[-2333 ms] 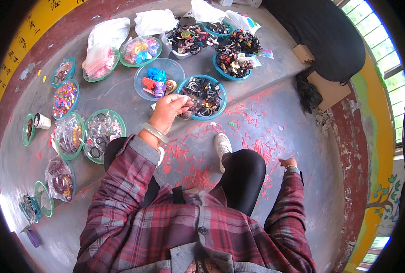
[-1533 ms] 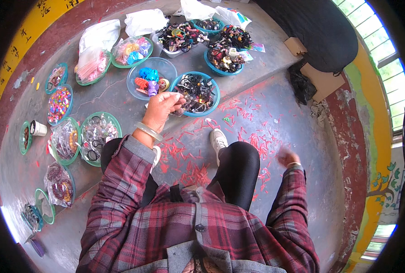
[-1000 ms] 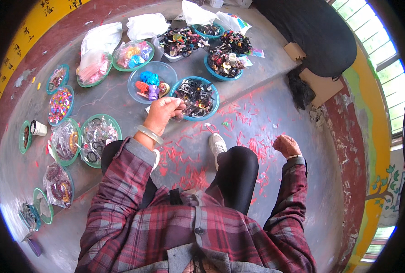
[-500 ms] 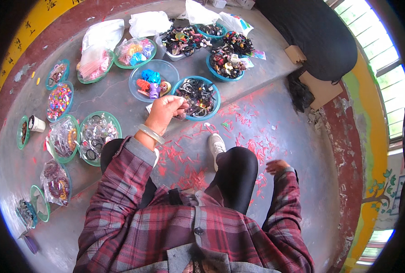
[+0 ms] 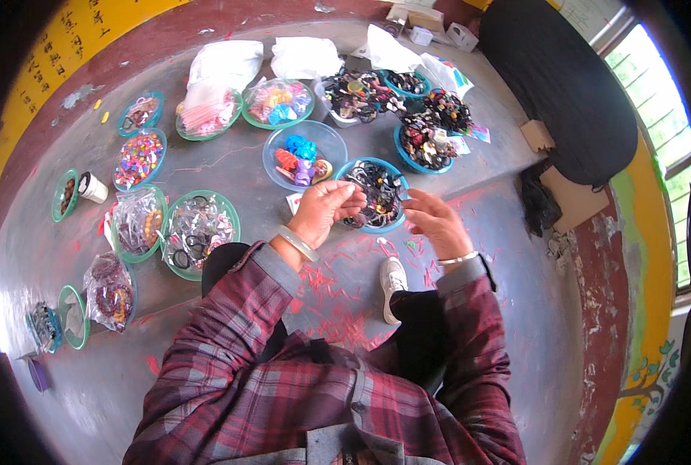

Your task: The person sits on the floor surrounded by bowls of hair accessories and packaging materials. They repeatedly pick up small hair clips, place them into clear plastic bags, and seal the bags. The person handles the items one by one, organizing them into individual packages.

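My left hand (image 5: pixel 326 211), a pale bangle on its wrist, is raised at the near left edge of a blue bowl (image 5: pixel 402 219). Its thumb and fingertips are pinched together; whatever is between them is too small to make out. Across from it, at the bowl's right side, my right hand (image 5: pixel 436 225) is held with loosely bent fingers apart, and I see nothing in it. Dark hair ties (image 5: pixel 378 186), tangled with small coloured bits, fill the blue bowl below and between both hands.
Behind the left hand stands a clear bowl (image 5: pixel 272 167) with red, blue and purple pieces. Green bowls of bagged accessories, such as one (image 5: pixel 237 225), stand leftward. More hair ties (image 5: pixel 431 147) pile up at the back right. Red scraps (image 5: pixel 334 283) litter the floor by my shoe (image 5: pixel 392 283).
My right hand has come up from beside my right knee to the right of the blue bowl. My left hand stays pinched near the bowl. The whole view has shifted, moving the bowls rightward.
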Action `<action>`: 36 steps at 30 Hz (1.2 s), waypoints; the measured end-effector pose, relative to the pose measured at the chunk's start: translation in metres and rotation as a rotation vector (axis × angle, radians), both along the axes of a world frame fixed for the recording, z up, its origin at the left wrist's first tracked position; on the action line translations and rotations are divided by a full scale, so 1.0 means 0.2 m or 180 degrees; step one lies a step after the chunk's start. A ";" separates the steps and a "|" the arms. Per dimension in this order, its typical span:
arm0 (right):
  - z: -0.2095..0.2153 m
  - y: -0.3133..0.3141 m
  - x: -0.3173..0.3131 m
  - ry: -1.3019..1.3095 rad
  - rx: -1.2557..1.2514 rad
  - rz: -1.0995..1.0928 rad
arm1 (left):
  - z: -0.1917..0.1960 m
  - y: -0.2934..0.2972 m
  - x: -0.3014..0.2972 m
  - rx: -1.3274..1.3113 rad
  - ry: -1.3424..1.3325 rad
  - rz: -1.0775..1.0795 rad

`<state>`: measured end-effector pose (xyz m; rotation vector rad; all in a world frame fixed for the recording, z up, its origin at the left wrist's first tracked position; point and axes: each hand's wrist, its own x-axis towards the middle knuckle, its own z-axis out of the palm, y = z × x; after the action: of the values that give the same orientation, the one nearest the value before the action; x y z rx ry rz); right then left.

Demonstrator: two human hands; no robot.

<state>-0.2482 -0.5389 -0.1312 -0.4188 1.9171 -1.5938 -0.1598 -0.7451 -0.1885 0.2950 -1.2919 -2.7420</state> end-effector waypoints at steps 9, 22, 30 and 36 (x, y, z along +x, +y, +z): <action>-0.16 -0.26 0.07 -0.0201 -0.0719 -0.0438 | 0.02 0.00 0.00 0.0020 0.0046 0.0098; -0.16 -0.20 0.06 0.0144 -0.0774 -0.0583 | 0.04 0.05 -0.02 -0.0128 0.0117 -0.0129; -0.17 -0.20 0.07 0.0624 -0.0527 -0.0512 | 0.05 0.04 -0.02 -0.0432 -0.0074 -0.0210; -0.15 -0.22 0.09 0.0195 -0.1055 -0.0561 | 0.06 0.02 0.00 -0.0114 -0.0128 -0.0338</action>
<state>-0.2296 -0.5819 -0.1622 -0.4478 1.7760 -2.0477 -0.1607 -0.7411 -0.1765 0.2882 -1.4042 -2.8101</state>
